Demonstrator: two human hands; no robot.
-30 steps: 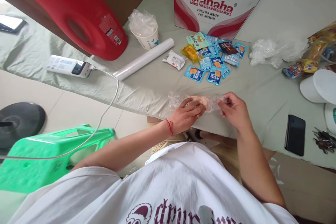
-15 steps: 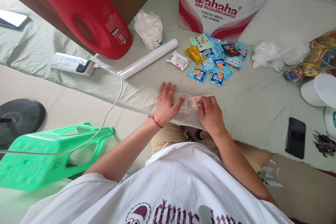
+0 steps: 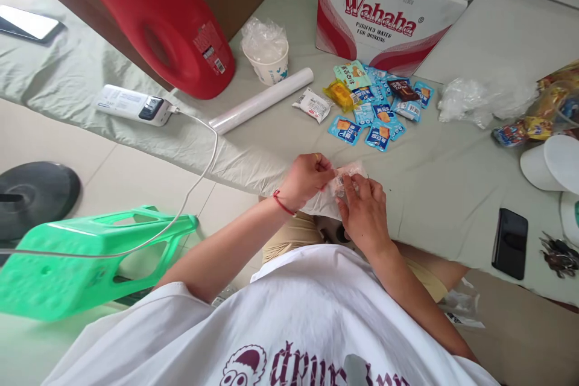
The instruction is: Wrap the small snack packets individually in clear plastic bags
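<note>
On the cloth (image 3: 434, 193) | pinkish packet (image 3: 350, 169), crinkled clear film (image 3: 361, 165) | left fingers (image 3: 324, 177) pinching film | right fingers (image 3: 362, 186) apart on packet

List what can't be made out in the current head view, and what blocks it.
All head view:
Pinkish packet: partly covered by the right hand and clear film; contents unclear.
Paper cup: crumpled plastic hides its inside.
Red jug: top cut off by the upper edge.
Power bank: print too small to read.
</note>
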